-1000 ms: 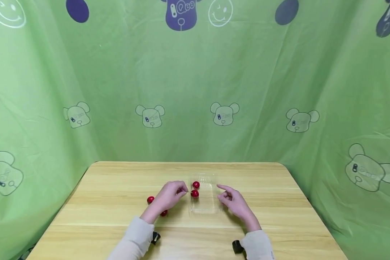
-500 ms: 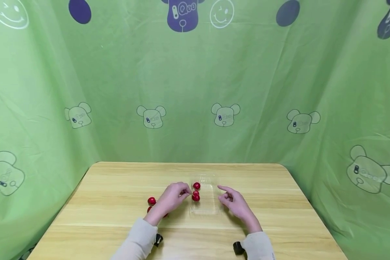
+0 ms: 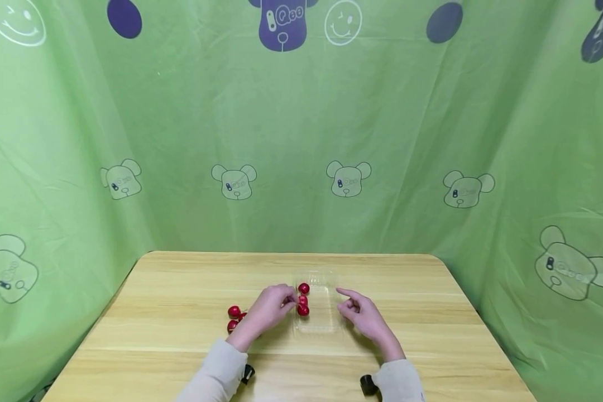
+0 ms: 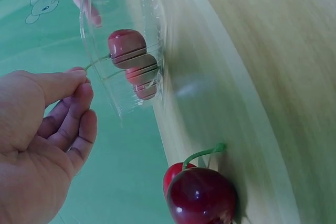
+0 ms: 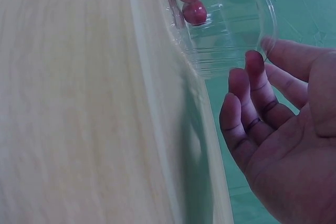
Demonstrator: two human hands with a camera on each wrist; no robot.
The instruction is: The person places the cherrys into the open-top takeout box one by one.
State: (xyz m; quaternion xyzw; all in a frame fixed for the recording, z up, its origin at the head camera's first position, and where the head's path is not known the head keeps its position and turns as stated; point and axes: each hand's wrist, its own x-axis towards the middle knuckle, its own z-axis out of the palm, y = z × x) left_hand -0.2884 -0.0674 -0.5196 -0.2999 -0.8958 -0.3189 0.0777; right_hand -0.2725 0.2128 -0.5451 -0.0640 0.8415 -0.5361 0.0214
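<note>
My left hand pinches the green stem of a red cherry between thumb and fingertips. That cherry is within a clear plastic box, at its left side. Two more cherries, a middle one and a far one, lie in a row beyond it. On the opposite side, my right hand has its index finger stretched toward the box, the other fingers loosely bent. In the right wrist view, its fingertips are right at the clear rim, with no cherry among them.
Several cherries lie on the wooden table left of the box, partly hidden by the left forearm. A dark red cherry shows close up in the left wrist view. Green printed cloth hangs around the table.
My left hand has shifted slightly right, and its cherry now sits nearer me in the box, with a middle cherry showing behind. My right hand stays nearly still.
</note>
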